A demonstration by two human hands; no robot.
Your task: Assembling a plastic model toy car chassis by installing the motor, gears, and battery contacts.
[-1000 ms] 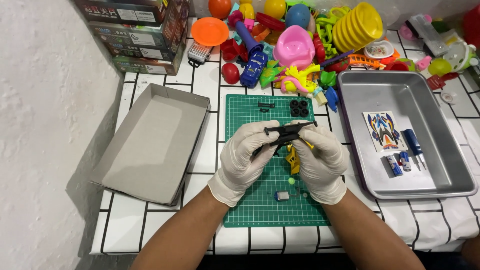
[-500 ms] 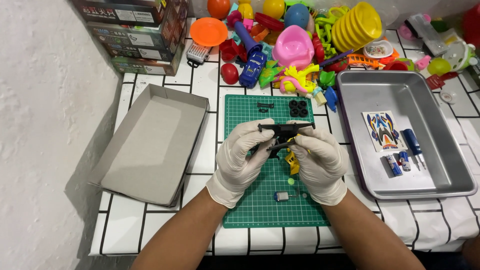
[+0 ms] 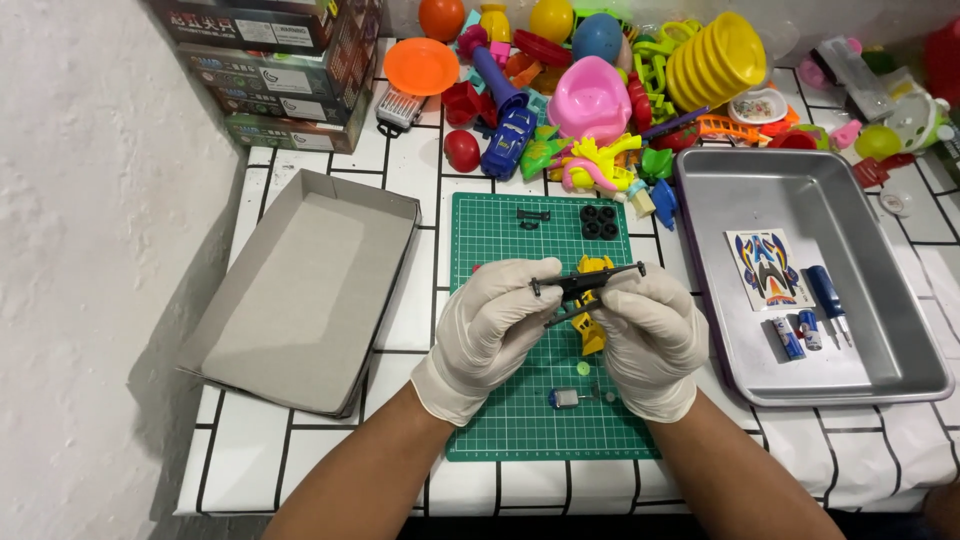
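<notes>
Head cam: left hand (image 3: 487, 335) and right hand (image 3: 652, 338), both in white gloves, pinch a black toy-car chassis (image 3: 585, 283) between fingertips, held just above the green cutting mat (image 3: 505, 240). Yellow plastic part (image 3: 592, 325) sits just under the fingers (partly hidden). Small motor (image 3: 565, 398) lies near the wrists; black wheels (image 3: 598, 221) beyond the fingertips. Metal tray (image 3: 845, 220) w/ sticker sheet (image 3: 766, 268) to the right, cardboard lid (image 3: 305, 290) to the left.
</notes>
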